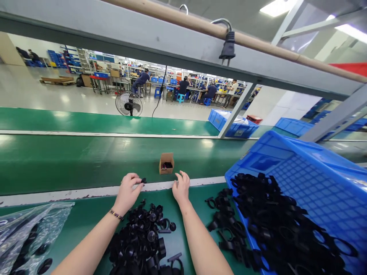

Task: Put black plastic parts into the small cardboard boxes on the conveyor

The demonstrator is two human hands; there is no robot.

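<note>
My left hand [129,192] is closed in a pinch on a small black part [143,180], above the pale edge strip of the bench. To its right, my right hand [181,187] has its fingers apart and slightly curled, and I see nothing in it. Just beyond the right hand stands a small open cardboard box [166,168] with dark little pieces inside. Between my forearms lies a heap of round black plastic parts [143,233]. Several black ring clamps [226,214] are scattered right of my right arm.
A tilted blue crate [323,168] full of black ring parts takes up the right side. At lower left lies a clear plastic bag [43,229] with black pieces. A grey beam [143,34] crosses above, with a hanging plug [228,46]. Behind are a fan [129,104] and seated people.
</note>
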